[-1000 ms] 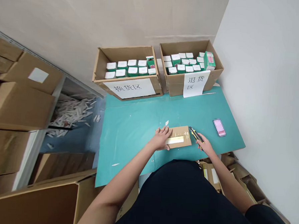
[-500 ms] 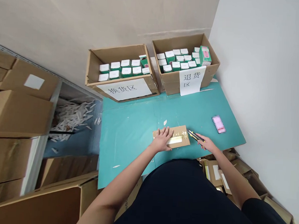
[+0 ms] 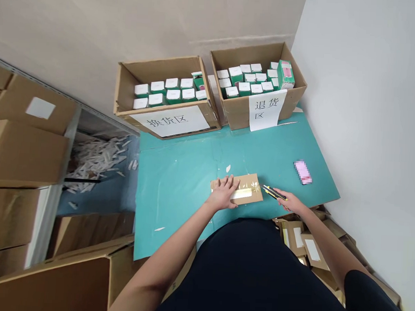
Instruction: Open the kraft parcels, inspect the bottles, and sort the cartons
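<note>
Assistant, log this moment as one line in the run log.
left hand: flat on taped cardboard parcel | right hand: holding yellow utility knife | surface: teal work board

Blk short-slv top (image 3: 250, 274)

Two white paper signs carried black printed Chinese. The sign on the front of the left-hand open brown cardboard box (image 3: 209, 116), a landscape white paper sign (image 3: 170, 120), read 换货区. The upright white paper sign (image 3: 266, 110) on the right-hand open brown cardboard box (image 3: 237, 113) read 退货 over 区. The pink rectangular item (image 3: 303, 172) on the table was blurred beyond reading, and I could read no print on the taped brown cardboard parcel (image 3: 251, 188).
</note>
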Motion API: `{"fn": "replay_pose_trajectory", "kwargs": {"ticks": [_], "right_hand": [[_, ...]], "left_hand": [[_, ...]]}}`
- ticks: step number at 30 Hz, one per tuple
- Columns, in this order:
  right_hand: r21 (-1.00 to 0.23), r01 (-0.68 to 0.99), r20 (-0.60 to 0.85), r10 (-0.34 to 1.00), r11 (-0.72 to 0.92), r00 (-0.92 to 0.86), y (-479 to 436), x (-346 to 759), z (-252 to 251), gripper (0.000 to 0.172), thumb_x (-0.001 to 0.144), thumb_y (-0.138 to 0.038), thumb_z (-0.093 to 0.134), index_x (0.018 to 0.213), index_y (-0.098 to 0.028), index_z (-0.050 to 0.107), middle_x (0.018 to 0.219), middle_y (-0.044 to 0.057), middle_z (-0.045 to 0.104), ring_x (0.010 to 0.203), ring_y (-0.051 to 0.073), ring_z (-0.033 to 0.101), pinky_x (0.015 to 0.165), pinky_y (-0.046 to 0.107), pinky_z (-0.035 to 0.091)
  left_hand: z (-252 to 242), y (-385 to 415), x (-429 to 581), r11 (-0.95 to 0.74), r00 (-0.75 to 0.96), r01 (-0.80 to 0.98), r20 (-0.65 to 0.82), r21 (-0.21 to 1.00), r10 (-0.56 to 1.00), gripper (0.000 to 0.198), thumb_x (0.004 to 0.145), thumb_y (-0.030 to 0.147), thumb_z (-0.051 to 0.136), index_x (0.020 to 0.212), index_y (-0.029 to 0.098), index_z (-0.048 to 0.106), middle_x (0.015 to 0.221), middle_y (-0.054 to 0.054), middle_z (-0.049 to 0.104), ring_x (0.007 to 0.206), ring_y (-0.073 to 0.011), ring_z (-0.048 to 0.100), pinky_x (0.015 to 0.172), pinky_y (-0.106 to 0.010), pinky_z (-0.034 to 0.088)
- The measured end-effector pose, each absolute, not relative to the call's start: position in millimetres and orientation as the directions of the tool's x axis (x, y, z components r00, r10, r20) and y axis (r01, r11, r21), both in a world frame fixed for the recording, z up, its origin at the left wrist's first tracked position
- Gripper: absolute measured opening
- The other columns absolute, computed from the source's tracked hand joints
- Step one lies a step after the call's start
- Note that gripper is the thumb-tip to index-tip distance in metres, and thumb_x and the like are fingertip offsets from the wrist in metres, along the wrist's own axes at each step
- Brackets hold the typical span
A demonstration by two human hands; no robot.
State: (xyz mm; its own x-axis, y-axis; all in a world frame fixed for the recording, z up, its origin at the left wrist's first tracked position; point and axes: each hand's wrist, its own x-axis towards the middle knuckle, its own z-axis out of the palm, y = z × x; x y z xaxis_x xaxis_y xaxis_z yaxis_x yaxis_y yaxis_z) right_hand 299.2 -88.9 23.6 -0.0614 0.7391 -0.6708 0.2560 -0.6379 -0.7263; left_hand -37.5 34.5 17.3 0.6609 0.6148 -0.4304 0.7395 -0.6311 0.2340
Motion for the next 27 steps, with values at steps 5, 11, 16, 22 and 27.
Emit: {"fn": "replay_pose_trajectory", "kwargs": {"ticks": [5, 11, 16, 22, 27], "right_hand": [[-0.728, 0.23, -0.673, 0.738, -0.646, -0.055, -94.0, 298.1, 23.8, 0.068, 0.086, -0.027, 0.063, 0.152, -0.03, 0.05, 0.064, -0.007, 0.061, 0.038, 0.006, 0.044, 0.036, 0.017, 0.035], [-0.726, 0.204, -0.678, 0.734, -0.657, -0.046, -105.1, 299.6, 29.9, 0.071, 0.083, -0.03, 0.066, 0.152, -0.027, 0.051, 0.064, -0.006, 0.061, 0.039, 0.009, 0.046, 0.034, 0.019, 0.036], [-0.713, 0.187, -0.697, 0.712, -0.676, -0.081, -110.3, 305.5, 29.8, 0.072, 0.085, -0.033, 0.065, 0.154, -0.029, 0.047, 0.07, -0.005, 0.064, 0.04, 0.008, 0.047, 0.035, 0.018, 0.036], [-0.699, 0.224, -0.711, 0.694, -0.679, -0.112, -116.7, 301.8, 28.3, 0.071, 0.086, -0.034, 0.063, 0.154, -0.026, 0.047, 0.069, -0.006, 0.062, 0.041, 0.008, 0.047, 0.037, 0.018, 0.036], [-0.695, 0.227, -0.712, 0.698, -0.683, -0.08, -126.2, 290.2, 30.6, 0.07, 0.086, -0.035, 0.06, 0.154, -0.025, 0.047, 0.07, -0.006, 0.062, 0.041, 0.007, 0.047, 0.04, 0.019, 0.039]], "left_hand": [[20.3, 34.2, -36.2, -0.627, 0.66, 0.74, -0.435, 0.242, 0.612, 0.117, 0.068, 0.057, 0.08, 0.163, 0.021, 0.022, 0.169, -0.026, 0.016, 0.154, -0.0496, 0.016, 0.12, -0.069, 0.007], [24.5, 35.6, -33.9, -0.637, 0.656, 0.739, -0.451, 0.218, 0.606, 0.117, 0.068, 0.057, 0.081, 0.162, 0.018, 0.024, 0.169, -0.027, 0.016, 0.154, -0.0484, 0.017, 0.12, -0.068, 0.009], [22.5, 37.1, -34.6, -0.642, 0.673, 0.728, -0.432, 0.242, 0.6, 0.115, 0.068, 0.054, 0.081, 0.162, 0.02, 0.024, 0.168, -0.027, 0.018, 0.154, -0.0478, 0.017, 0.12, -0.068, 0.008], [17.5, 36.1, -36.1, -0.637, 0.678, 0.727, -0.419, 0.257, 0.604, 0.116, 0.068, 0.055, 0.081, 0.162, 0.02, 0.023, 0.168, -0.026, 0.019, 0.154, -0.049, 0.017, 0.12, -0.069, 0.008], [15.1, 35.5, -37.8, -0.64, 0.684, 0.723, -0.398, 0.259, 0.612, 0.115, 0.068, 0.056, 0.081, 0.162, 0.019, 0.025, 0.168, -0.026, 0.018, 0.154, -0.0493, 0.017, 0.12, -0.069, 0.006]]}}
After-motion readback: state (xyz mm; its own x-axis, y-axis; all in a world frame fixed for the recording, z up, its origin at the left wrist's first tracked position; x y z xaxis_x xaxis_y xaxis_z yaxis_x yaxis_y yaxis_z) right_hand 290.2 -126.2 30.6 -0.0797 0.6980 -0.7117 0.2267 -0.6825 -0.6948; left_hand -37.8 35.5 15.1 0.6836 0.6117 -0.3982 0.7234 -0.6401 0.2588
